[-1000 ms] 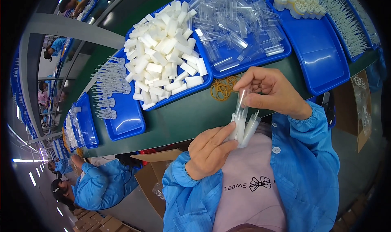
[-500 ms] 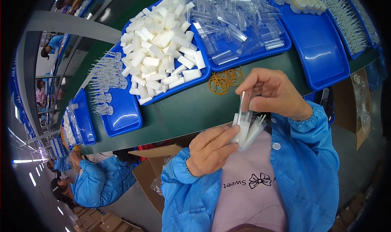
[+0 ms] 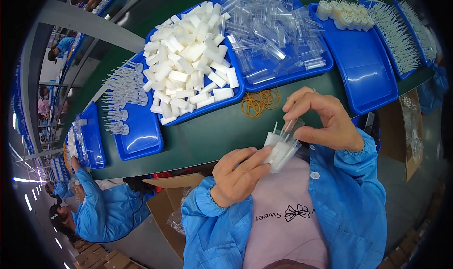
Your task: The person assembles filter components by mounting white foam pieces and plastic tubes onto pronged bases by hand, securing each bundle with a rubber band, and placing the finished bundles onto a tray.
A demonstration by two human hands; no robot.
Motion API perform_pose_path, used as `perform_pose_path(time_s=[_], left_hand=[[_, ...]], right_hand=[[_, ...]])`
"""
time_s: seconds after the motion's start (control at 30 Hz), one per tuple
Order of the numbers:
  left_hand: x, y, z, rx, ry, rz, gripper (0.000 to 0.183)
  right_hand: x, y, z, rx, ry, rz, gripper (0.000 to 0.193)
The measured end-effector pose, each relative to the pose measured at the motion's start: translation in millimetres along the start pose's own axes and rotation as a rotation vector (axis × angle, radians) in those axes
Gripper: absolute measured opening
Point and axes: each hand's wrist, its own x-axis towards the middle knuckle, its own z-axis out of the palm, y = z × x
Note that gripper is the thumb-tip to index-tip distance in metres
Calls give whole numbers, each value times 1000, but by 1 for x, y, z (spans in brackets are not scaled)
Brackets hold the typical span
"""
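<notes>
L hand (image 3: 238, 174), R hand (image 3: 321, 120), clear plastic tubes (image 3: 281, 148)

Left hand (image 3: 238, 174) and right hand (image 3: 321, 120) on clear tubes (image 3: 281, 148) above green table (image 3: 207, 134)

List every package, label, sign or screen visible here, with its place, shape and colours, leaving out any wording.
Open cardboard box: below the table edge, left of the left hand; brown, flaps up.
Clear plastic bag: hanging on brown cardboard at the far right; see-through, crinkled.
Signs or screens: none visible.
</notes>
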Motion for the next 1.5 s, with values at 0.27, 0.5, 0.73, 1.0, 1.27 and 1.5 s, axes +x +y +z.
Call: perform_pose_path(time_s=[0.27,0.5,0.73,1.0,1.27,1.5], left_hand=[[-1,3,-7,49,35,18,22],[-4,0,-5,59,160,12,26],[-4,-12,3,124,199,-9,29],[-6,-23,12,-319,293,-359,53],[-2,-22,21,-247,348,-265,60],[-9,-30,19,-393,329,-490,46]], right_hand=[[-4,4,19,154,-33,200,21],[-6,4,26,140,-38,196,24],[-5,13,29,105,37,159,23],[1,17,29,224,128,136,27],[5,17,35,219,158,121,26],[43,20,1,-410,252,-78,22]])
